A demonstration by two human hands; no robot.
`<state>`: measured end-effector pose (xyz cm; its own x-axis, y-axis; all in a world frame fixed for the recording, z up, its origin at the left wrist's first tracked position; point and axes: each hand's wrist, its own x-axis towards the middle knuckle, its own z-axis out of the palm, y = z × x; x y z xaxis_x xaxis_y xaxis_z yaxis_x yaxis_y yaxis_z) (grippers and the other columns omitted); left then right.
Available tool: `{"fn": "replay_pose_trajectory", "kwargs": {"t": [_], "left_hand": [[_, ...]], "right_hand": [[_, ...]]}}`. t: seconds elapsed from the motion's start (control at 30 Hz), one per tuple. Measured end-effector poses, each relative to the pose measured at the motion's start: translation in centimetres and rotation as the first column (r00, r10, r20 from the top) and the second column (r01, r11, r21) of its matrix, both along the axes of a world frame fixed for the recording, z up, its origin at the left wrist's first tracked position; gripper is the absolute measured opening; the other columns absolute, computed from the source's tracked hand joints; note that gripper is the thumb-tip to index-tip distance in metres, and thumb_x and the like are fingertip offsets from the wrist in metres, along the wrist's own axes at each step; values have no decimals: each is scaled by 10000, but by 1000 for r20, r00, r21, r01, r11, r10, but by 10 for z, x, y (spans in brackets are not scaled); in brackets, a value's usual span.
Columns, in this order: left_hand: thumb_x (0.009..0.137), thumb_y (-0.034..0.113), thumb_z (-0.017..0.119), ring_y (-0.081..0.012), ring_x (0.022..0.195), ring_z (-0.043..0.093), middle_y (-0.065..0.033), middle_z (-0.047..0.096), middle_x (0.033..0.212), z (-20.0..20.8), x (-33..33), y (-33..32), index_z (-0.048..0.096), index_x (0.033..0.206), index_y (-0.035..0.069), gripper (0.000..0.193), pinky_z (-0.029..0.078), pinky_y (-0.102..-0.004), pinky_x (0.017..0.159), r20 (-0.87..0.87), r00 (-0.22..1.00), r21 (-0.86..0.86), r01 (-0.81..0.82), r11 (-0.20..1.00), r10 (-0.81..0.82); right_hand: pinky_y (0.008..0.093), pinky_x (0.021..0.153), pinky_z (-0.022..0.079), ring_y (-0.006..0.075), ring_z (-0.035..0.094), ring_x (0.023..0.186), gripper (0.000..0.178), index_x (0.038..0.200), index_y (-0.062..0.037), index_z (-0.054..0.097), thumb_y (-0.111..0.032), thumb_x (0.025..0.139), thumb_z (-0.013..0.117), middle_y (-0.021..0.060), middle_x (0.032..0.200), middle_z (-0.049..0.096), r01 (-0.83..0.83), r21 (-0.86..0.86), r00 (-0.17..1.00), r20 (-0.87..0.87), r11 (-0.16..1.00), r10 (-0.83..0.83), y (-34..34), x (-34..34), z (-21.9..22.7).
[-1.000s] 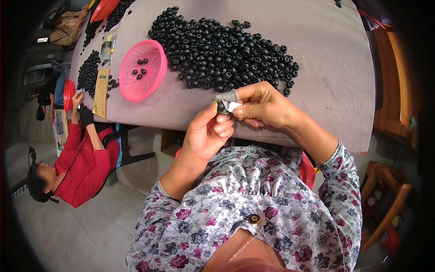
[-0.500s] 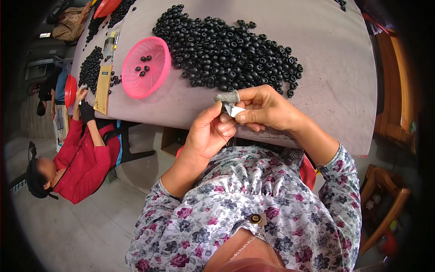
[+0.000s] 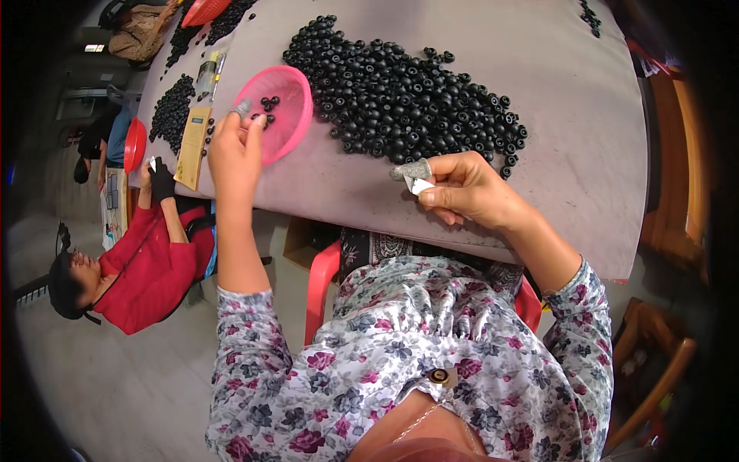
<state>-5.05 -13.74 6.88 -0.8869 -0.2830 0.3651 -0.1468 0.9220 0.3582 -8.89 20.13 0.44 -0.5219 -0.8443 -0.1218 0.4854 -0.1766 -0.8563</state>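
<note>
— Position of the main stock?

— The heap of beads [image 3: 408, 96] lies on the table [image 3: 570, 115], at its centre. The bowl [image 3: 289, 108] sits just left of the heap, a few beads inside.

— Hands?

— The left hand [image 3: 235, 150] is at the bowl's near-left rim. The right hand [image 3: 469, 189] is at the table's near edge, before the heap.

— Further left?

— A smaller bead pile [image 3: 171, 112], with a flat card [image 3: 192, 146] between it and the bowl.

pink bowl [image 3: 289, 115]: round, shallow, tilted on the bench, few black beads inside
small white piece [image 3: 418, 185]: pinched at the right hand's fingertips
black beads [image 3: 400, 100]: heaped just beyond
</note>
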Motion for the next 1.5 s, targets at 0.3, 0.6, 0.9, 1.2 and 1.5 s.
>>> {"fn": "replay_pose_trajectory", "kwargs": {"t": [0.3, 0.6, 0.9, 1.2, 1.5], "left_hand": [[862, 127, 724, -324, 649, 592, -164, 585, 752, -61, 10, 77, 588, 813, -25, 210, 445, -391, 575, 98, 974, 272, 172, 947, -205], [853, 114, 734, -279, 622, 585, -154, 579, 765, -52, 25, 77, 556, 793, -33, 239, 452, -377, 575, 200, 946, 253, 200, 946, -254], [823, 70, 752, -250, 570, 524, -127, 547, 751, -58, 41, 79, 520, 813, -19, 249, 435, -346, 539, 51, 979, 325, 172, 930, -198], [802, 90, 764, -241, 631, 539, -114, 534, 792, -58, 36, 72, 616, 896, -10, 203, 444, -358, 565, 96, 930, 184, 334, 925, -355], [902, 125, 716, -144, 640, 537, -27, 591, 794, -53, 40, 106, 655, 919, 20, 122, 467, -310, 598, 7, 974, 900, 93, 425, -228]], "right_hand": [[190, 436, 369, 21, 504, 501, 70, 930, -2, 681, -70, 919, 668, -31, 651, 579, -28, 81, 1000, -12, 996, 29, 1, 3, 3], [191, 428, 352, 30, 507, 492, 170, 1017, 32, 686, -92, 902, 709, 23, 698, 624, -32, 60, 999, -8, 998, 32, 1, 3, -4], [192, 428, 355, 31, 497, 486, 157, 1015, 23, 689, -95, 912, 697, 9, 684, 612, -12, 56, 999, -42, 998, 15, 0, 1, 0], [192, 436, 361, 24, 506, 506, 110, 973, 10, 685, -86, 919, 684, -17, 670, 597, -27, 76, 999, -17, 997, 28, 2, 3, 2], [192, 466, 382, 21, 499, 547, 248, 1155, 0, 656, -73, 918, 674, -32, 712, 581, -8, 84, 999, -47, 996, 12, 2, 5, 11]]}}
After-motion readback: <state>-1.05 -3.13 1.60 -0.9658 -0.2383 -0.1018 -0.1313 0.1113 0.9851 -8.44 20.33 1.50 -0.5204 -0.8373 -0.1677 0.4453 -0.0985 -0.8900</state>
